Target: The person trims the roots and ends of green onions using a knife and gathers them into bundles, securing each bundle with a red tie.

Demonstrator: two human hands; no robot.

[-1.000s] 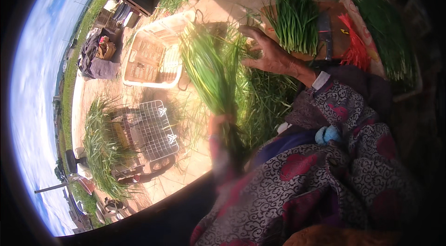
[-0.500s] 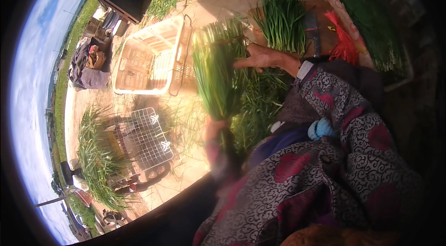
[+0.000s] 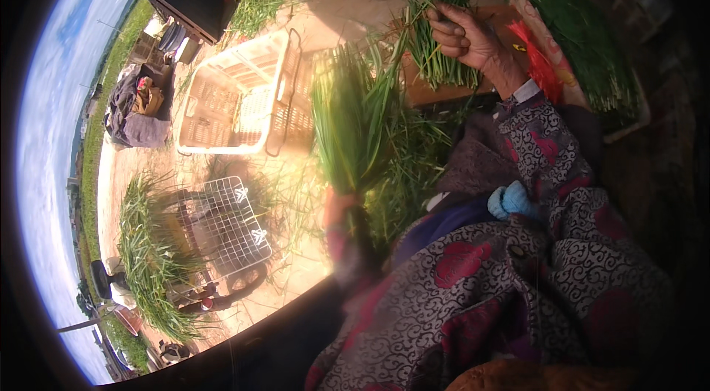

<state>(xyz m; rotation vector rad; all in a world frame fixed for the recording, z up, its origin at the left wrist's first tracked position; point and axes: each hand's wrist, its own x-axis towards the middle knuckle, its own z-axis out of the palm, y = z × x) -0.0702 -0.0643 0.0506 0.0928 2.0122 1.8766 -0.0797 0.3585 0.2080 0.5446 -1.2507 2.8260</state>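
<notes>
While the left hand (image 3: 342, 208) grips a bunch of green chives (image 3: 351, 128), the right hand (image 3: 466, 35) pinches loose stalks (image 3: 436, 58), apparently mid-bundling, so adding them calls for aligned ends.

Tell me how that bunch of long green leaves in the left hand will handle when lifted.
The bunch of long green leaves fans out above the left hand, so it is probably floppy and light. Loose thin blades may slip free unless gripped tightly. The right hand pinches a few strands, suggesting they bend easily.

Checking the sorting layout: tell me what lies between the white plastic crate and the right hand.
In the head view, the bunch of green chives held by the left hand stands between the white plastic crate and the right hand.
</notes>
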